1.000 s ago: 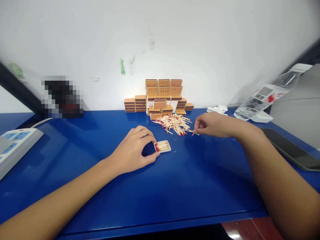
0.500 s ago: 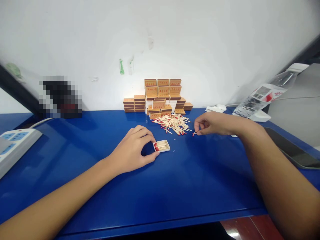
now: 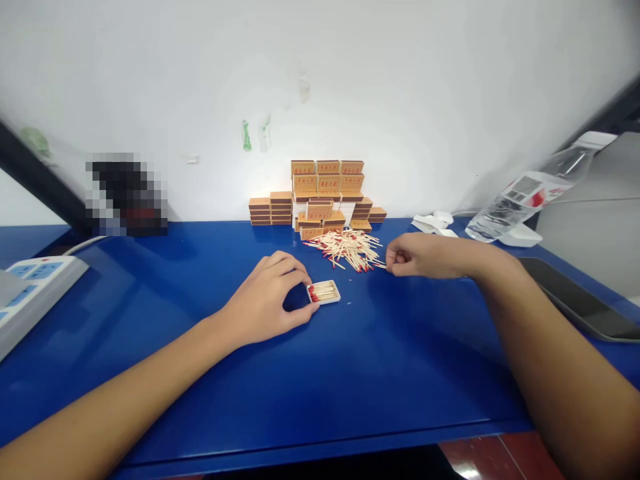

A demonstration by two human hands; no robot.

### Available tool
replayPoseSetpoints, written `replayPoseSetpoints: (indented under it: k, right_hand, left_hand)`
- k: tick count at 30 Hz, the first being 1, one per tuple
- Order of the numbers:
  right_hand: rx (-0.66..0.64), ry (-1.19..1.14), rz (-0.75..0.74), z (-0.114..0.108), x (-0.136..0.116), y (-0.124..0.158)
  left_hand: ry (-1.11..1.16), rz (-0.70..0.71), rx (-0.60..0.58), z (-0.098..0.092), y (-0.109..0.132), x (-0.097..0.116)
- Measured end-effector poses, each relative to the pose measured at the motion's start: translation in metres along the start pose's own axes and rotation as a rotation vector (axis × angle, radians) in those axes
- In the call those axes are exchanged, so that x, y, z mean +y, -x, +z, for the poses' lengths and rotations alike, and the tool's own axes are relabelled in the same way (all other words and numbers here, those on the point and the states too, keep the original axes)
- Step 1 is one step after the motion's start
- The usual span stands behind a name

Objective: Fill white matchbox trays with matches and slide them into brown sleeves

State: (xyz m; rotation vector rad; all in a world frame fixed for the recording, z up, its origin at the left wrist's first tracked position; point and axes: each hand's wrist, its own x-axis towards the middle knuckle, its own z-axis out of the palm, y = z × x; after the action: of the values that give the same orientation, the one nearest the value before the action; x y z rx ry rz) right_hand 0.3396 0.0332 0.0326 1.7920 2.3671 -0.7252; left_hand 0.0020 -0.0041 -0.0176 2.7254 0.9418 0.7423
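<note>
My left hand (image 3: 273,297) grips the left end of a small white matchbox tray (image 3: 330,301) between thumb and fingers. Red-headed matches (image 3: 325,291) lie in the tray, heads to the left. At the right edge of a loose match pile (image 3: 353,249), my right hand (image 3: 407,257) has its fingertips pinched on a pale matchstick (image 3: 381,265). Behind the pile rises a stack of orange matchboxes (image 3: 328,183), with lower stacks on both sides.
A plastic bottle (image 3: 525,193) leans at the right beside white crumpled pieces (image 3: 433,222). A phone (image 3: 580,300) lies behind my right forearm. At the left are a power strip (image 3: 45,293) and a pixelated dark object (image 3: 130,197). The blue table (image 3: 320,393) ends near the bottom.
My right hand has shifted slightly down and left, its fingers drawn closer together at the pile's edge. My left hand and the tray stay in place.
</note>
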Motion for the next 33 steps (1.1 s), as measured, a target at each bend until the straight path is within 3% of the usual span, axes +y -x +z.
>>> replayPoseSetpoints:
  k: [4, 6, 9, 26, 29, 31, 33]
  right_hand:
    - [0.171, -0.121, -0.304, 0.019, -0.039, -0.002]
    - [0.196, -0.123, -0.447, 0.033, -0.060, -0.003]
    - [0.170, -0.093, -0.521, 0.050, -0.080, -0.002]
    - [0.245, -0.055, -0.546, 0.044, -0.084, 0.003]
    - [0.373, -0.039, -0.476, 0.029, -0.070, 0.002]
    - [0.482, 0.003, -0.335, 0.016, -0.049, -0.002]
    - [0.459, 0.048, -0.203, 0.005, -0.023, -0.006]
  left_hand:
    - [0.009, 0.002, -0.012, 0.000, 0.001, 0.001]
    - [0.010, 0.001, -0.014, 0.000, 0.001, 0.002]
    - [0.001, 0.002, -0.008, 0.000, 0.000, 0.002]
    - [0.034, 0.008, -0.012, -0.002, -0.001, 0.004]
    - [0.049, 0.015, 0.002, -0.002, -0.001, 0.003]
    - [0.048, 0.015, 0.003, -0.002, -0.001, 0.002]
    - [0.042, 0.000, 0.001, -0.001, 0.000, 0.001]
